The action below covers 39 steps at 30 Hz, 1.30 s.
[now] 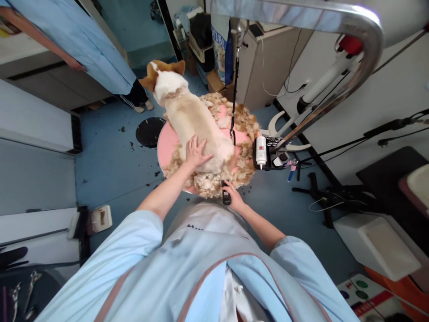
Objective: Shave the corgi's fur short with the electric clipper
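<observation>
A tan and white dog (187, 112) stands on a round pink grooming table (165, 144), facing away from me. Heaps of cut fur (244, 123) lie around it on the tabletop. My left hand (196, 151) lies flat on the dog's rump with fingers spread. My right hand (233, 197) is at the near edge of the table, closed around a dark clipper (226, 196) that points up at the dog's rear. A black leash (233, 98) hangs from the metal arm (335, 27) overhead.
A tool tray (273, 156) with a white bottle (260, 151) and scissors is clamped at the table's right. Another person in a light blue gown (83, 40) stands at the far left. Cabinets, cables and a stand crowd the right. Fur bits dot the blue floor (107, 161).
</observation>
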Tool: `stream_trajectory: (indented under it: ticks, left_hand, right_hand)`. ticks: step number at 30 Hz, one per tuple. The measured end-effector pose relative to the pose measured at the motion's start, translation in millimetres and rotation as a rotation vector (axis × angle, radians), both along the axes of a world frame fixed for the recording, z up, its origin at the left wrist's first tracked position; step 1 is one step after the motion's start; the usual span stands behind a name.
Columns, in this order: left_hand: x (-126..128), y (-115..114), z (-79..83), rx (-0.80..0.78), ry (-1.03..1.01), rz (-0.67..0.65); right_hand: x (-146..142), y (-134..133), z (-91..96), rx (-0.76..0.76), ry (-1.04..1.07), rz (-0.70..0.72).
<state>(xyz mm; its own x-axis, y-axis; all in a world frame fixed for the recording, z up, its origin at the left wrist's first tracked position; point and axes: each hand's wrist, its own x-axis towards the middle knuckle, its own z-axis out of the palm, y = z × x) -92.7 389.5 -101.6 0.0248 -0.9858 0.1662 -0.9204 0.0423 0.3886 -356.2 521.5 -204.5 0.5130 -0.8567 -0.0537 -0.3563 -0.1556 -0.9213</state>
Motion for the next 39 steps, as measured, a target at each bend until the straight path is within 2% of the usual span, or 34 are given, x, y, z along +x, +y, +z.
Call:
stream_trajectory:
  ticks: [2, 4, 6, 7, 10, 13, 19, 25, 30, 33, 36, 39]
  left_hand:
    - [-10, 34, -10.0, -0.020, 0.100, -0.019]
    - [-25, 69, -26.8, 0.123, 0.302, -0.053]
    - [-42, 95, -47.5, 0.303, 0.548, 0.115]
    - [-51, 102, -58.0, 0.332, 0.574, 0.184]
    - [-77, 100, -84.4, 0.350, 0.616, 0.360]
    - [-99, 84, -99.3, 0.350, 0.654, 0.526]
    - [-121, 71, -109.7, 0.308, 0.736, 0.747]
    - [-125, 67, -114.1, 0.265, 0.783, 0.855]
    - [-118, 69, -107.6, 0.261, 0.775, 0.861]
    - [-107, 73, -101.6, 0.276, 0.747, 0.819]
    - [-92, 74, -96.4, 0.312, 0.705, 0.756]
    - [-77, 74, -91.6, 0.358, 0.667, 0.698]
  right_hand:
    - [-6, 12, 6.9, 0.241, -0.279, -0.135]
    - [-14, 18, 14.1, 0.534, -0.535, -0.179]
    - [-23, 20, 20.5, 0.781, -0.699, -0.187]
    - [-27, 20, 23.0, 0.853, -0.732, -0.214]
    - [-36, 18, 27.0, 0.899, -0.692, -0.344]
    - [-39, 13, 26.8, 0.907, -0.645, -0.412]
    - [-43, 6, 23.3, 1.064, -0.642, -0.287]
    - [-41, 1, 15.6, 1.009, -0.452, -0.336]
    - [-38, -13, 13.0, 0.889, -0.298, -0.201]
    - [-36, -29, 12.8, 0.679, -0.007, -0.094]
    - [-34, -51, 14.2, 0.498, 0.144, -0.075]
    - [-28, -74, 19.5, 0.139, 0.423, 0.009]
